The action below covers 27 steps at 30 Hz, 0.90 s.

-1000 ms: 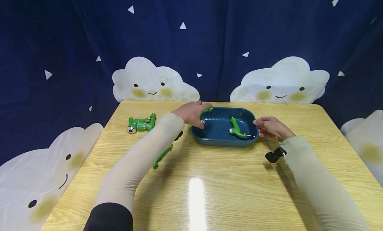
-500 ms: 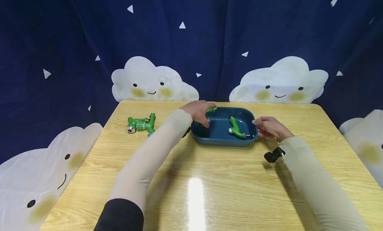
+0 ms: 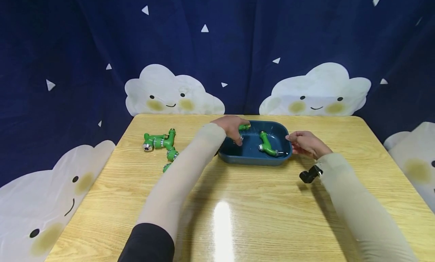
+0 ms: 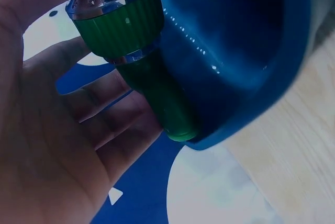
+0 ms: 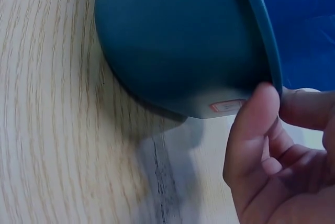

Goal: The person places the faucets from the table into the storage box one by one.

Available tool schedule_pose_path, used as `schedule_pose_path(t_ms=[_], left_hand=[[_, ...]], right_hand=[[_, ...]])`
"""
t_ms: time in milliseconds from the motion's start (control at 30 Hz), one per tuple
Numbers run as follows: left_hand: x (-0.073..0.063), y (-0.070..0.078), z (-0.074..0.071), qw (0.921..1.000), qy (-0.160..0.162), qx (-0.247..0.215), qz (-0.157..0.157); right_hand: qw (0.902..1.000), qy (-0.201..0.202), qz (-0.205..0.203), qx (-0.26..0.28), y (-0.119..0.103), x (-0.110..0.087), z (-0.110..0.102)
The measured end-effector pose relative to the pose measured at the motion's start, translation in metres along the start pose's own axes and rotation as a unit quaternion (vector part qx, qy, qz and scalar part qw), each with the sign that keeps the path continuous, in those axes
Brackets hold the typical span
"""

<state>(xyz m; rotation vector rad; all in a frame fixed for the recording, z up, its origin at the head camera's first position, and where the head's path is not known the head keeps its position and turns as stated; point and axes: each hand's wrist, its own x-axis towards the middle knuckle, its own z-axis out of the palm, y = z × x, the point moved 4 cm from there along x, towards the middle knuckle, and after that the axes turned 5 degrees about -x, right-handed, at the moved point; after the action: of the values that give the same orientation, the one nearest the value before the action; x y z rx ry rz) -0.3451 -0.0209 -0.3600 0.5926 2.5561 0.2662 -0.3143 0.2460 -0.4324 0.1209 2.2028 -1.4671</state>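
Over the left part of the dark blue tub (image 3: 253, 161), my left hand (image 3: 233, 128) grips a green tap (image 4: 123, 28) with a chrome ring. In the left wrist view its thumb lies at the chrome end and its fingers run behind the green body. In the head view the hand covers most of this tap. Another green tap (image 3: 267, 145) with chrome ends lies inside the tub, towards the right. At the tub's right end, my right hand (image 3: 307, 144) pinches the rim (image 5: 269, 41) between thumb and forefinger.
Left of the tub, a green tap (image 3: 159, 142) with a chrome knob lies on the wooden table (image 3: 272, 205). More green pieces (image 3: 172, 154) lie nearer, partly hidden by my left sleeve. A dark blue curtain with white clouds hangs behind the table.
My left hand has moved right with the tap, from the tub's left rim to further over its inside. The right hand has kept its hold on the rim.
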Motion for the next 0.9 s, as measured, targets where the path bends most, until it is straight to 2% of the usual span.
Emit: schedule_pose_path(t_ms=[167,500,667,900], left_hand=[[0.006,0.001,0.004,0.9999,-0.007,-0.011,0.000],[0.022,0.002,0.012,0.9999,0.006,0.009,0.005],[0.029,0.000,0.014,0.9999,-0.010,-0.005,-0.001],[0.029,0.002,0.015,0.9995,-0.029,-0.007,0.007]], right_hand=[[0.9999,-0.003,-0.004,-0.009,-0.001,0.000,0.001],[0.9999,-0.005,0.002,-0.015,-0.001,-0.001,-0.001],[0.9999,-0.011,0.001,-0.008,-0.002,0.001,0.000],[0.9999,-0.011,-0.003,-0.006,-0.001,0.002,0.001]])
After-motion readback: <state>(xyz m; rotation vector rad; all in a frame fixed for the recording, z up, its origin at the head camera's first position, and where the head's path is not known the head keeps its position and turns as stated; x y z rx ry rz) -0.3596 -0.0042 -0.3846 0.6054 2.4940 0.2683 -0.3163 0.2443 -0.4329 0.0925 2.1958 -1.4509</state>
